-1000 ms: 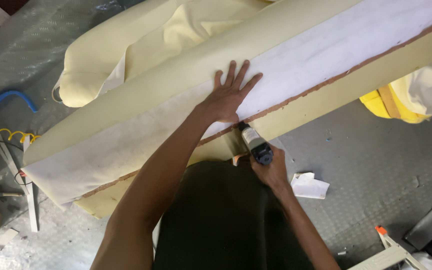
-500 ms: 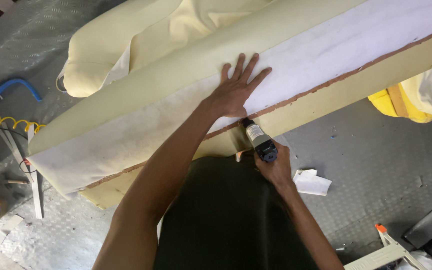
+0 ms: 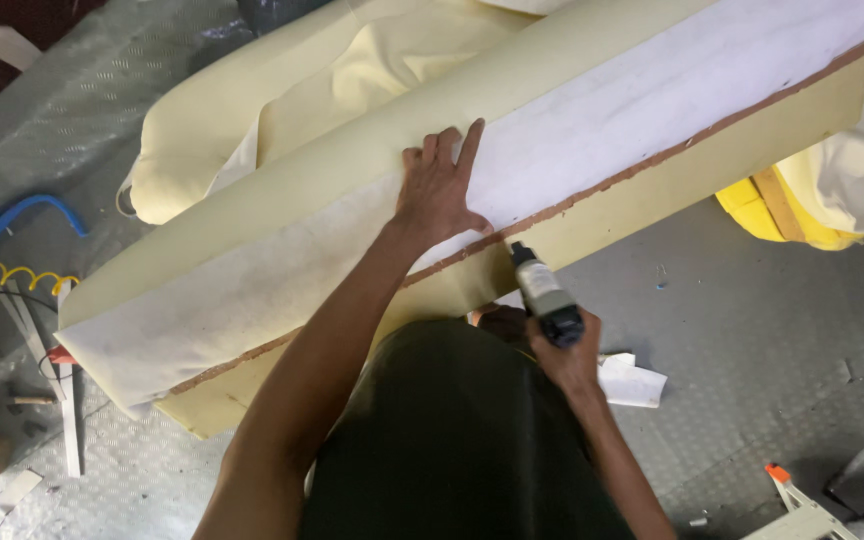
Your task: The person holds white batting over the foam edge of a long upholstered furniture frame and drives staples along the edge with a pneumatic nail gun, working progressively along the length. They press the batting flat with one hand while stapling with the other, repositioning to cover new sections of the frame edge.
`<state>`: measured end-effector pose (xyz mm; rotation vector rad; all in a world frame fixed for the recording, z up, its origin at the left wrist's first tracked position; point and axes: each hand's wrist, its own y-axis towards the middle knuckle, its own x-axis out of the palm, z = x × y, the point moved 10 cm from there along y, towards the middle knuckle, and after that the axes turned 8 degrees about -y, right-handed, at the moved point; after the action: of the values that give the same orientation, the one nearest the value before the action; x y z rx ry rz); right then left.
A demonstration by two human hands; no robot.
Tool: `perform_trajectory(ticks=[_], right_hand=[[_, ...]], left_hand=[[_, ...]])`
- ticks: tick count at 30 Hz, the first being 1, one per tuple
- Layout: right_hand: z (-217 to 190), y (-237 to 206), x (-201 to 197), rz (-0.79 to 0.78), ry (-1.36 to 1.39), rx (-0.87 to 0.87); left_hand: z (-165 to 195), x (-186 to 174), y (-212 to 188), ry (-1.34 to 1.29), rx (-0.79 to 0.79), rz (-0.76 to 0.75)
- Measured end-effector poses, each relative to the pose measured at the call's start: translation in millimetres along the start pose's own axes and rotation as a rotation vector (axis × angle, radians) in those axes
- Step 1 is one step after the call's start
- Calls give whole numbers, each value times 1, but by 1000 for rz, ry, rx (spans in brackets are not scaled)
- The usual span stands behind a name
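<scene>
My left hand (image 3: pixel 439 188) lies flat, fingers spread, on the white fabric (image 3: pixel 612 120) stretched over a long cream upholstered panel (image 3: pixel 252 215). A reddish-brown board edge (image 3: pixel 652 165) runs along the fabric's lower border. My right hand (image 3: pixel 564 355) grips a dark handheld tool (image 3: pixel 542 290), a staple gun by its look, its nose pointing at that edge just right of my left thumb. Cream foam (image 3: pixel 692 185) covers the panel's near side.
Loose cream fabric (image 3: pixel 282 100) is bunched behind the panel. A yellow object (image 3: pixel 772 215) sits under its right end. On the grey checker-plate floor lie white paper scraps (image 3: pixel 632 380), blue hose (image 3: pixel 12 220), yellow coiled hose (image 3: pixel 12 275), and a white orange-tipped tool (image 3: pixel 792 495).
My left hand has kept its place on the white fabric while the view shifted. The tool in my right hand has tilted more upright, its nose closer to the brown edge.
</scene>
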<state>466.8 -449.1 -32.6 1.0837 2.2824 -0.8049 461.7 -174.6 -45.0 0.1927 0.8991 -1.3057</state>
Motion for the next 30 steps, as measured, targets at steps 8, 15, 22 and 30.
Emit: perform_trajectory(ticks=[8,15,22,30], right_hand=[[54,-10,-95,304,547,228],[118,-59,-153,547,693,316],[147,-68,-159,563,778,367],[109,-38,-151,424,674,324]], left_hand=[[51,89,-18,-60,92,-52],[59,185,-54,422,125,85],[53,192,-55,588,67,22],[48,187,-62,455,28,29]])
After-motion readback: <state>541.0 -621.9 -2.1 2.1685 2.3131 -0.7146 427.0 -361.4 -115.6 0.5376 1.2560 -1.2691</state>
